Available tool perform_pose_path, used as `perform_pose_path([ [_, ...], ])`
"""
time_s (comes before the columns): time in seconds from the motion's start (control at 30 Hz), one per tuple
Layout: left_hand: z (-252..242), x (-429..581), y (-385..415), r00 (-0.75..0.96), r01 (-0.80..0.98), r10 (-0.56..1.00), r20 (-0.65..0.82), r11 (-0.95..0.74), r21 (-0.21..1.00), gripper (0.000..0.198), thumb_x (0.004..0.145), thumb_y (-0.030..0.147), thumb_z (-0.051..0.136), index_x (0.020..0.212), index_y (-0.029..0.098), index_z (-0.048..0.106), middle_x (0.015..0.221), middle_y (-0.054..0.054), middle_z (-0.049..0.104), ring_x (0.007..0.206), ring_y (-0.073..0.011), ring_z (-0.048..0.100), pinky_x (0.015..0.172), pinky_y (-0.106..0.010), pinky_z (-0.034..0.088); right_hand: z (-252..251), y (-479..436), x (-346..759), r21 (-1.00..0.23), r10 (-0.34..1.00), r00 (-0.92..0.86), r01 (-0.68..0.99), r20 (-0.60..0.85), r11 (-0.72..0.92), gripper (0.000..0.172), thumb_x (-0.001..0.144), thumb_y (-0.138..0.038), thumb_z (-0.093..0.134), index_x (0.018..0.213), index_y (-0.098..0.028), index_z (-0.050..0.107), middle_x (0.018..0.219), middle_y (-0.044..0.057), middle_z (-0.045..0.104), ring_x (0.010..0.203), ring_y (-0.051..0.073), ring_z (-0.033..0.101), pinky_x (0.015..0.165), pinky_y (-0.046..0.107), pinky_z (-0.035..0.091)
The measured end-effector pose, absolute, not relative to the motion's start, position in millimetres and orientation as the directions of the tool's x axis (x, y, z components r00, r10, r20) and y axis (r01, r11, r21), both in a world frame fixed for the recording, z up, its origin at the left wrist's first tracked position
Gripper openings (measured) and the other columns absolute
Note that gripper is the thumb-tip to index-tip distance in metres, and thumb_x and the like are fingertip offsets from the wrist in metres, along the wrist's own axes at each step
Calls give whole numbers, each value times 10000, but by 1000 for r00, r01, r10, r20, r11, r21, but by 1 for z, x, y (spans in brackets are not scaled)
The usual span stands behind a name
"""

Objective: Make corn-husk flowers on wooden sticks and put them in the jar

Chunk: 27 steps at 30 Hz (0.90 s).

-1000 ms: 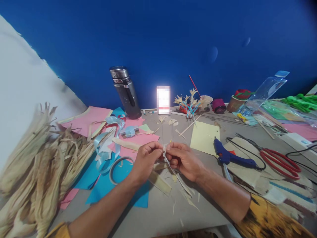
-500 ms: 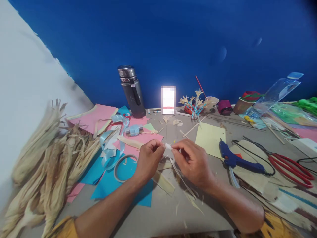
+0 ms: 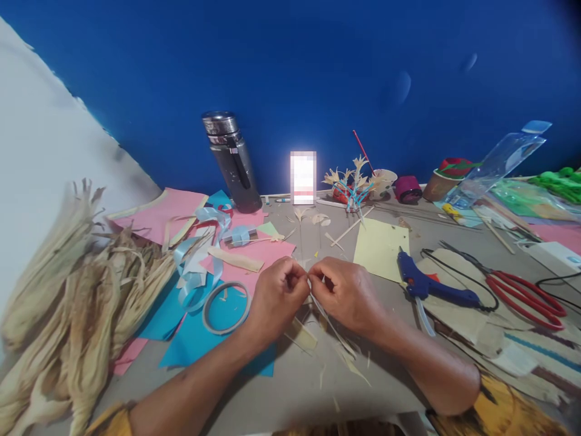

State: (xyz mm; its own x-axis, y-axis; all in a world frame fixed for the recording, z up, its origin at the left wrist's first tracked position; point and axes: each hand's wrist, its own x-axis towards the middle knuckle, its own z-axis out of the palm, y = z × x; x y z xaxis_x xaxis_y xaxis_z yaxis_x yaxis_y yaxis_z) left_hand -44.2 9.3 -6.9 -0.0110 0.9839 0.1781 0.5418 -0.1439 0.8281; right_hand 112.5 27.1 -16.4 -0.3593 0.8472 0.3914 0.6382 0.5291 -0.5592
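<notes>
My left hand (image 3: 276, 295) and my right hand (image 3: 345, 293) meet above the middle of the table, fingers curled and pinched together on a thin pale husk strip (image 3: 333, 327). The strip trails down and to the right from between the two hands. What lies inside the pinch itself is hidden by my fingers. Loose husk slivers (image 3: 349, 363) lie on the table just below the hands. A tape ring (image 3: 226, 307) sits on blue paper (image 3: 200, 339) left of my left hand.
A heap of dried corn husks (image 3: 77, 290) fills the left. Pink paper (image 3: 247, 254), pale blue ribbon (image 3: 195, 272), a dark flask (image 3: 231, 163) and a yellow sheet (image 3: 380, 248) lie behind. A blue glue gun (image 3: 431, 290) and red scissors (image 3: 521, 297) are at the right.
Both hands have drawn closer together and a little lower, closing over the small white piece that showed between the fingertips. The view has shifted slightly.
</notes>
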Motion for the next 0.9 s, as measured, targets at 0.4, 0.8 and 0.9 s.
perform_pose_path([
  [0.4,0,-42,8,17,392,999,32,-36,919,80,705,190,560,633,182,591,605,28,562,602,-121,481,572,-236,370,-17,35,114,-787,891,-309,431,332,443,114,664,-119,510,574,-180,543,527,-34,507,519,100,422,527,229,292],
  [0.8,-6,-47,18,62,11,980,-190,189,982,84,686,231,626,650,155,633,560,0,590,575,-124,504,592,-248,393,-11,35,115,-970,952,-303,214,46,115,142,733,-224,541,626,-162,611,568,-22,560,524,101,442,492,211,336],
  [0.9,-8,-49,18,9,88,988,-156,155,984,125,703,265,638,637,160,629,555,4,581,571,-124,489,585,-249,388,-13,34,116,-879,934,-289,363,208,308,156,802,-226,567,689,-161,655,589,-17,582,541,106,464,528,225,339],
])
